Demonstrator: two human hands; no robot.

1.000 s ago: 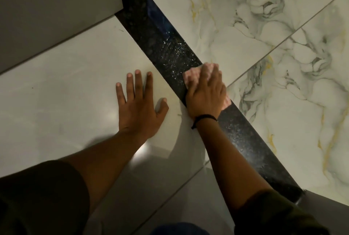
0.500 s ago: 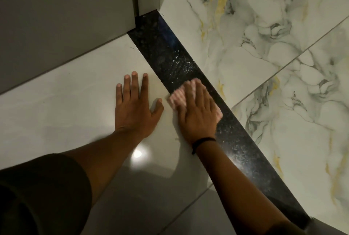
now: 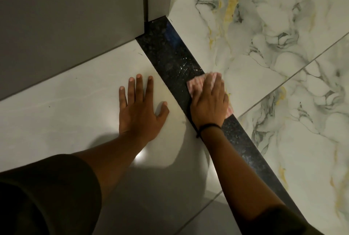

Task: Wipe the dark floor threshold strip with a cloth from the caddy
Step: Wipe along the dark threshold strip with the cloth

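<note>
Cloth (image 3: 194, 85) shifted right across strip (image 3: 168, 53); lies under right-hand fingers (image 3: 211, 81).

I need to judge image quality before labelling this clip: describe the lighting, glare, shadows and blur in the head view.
Head view: dim, warm light; a bright glare spot on the pale tile beside the left forearm; soft arm shadows across the same tile; wet streaks glinting on the dark strip; motion blur on the right hand fingertips and the pink cloth; the left hand is sharp.
</note>
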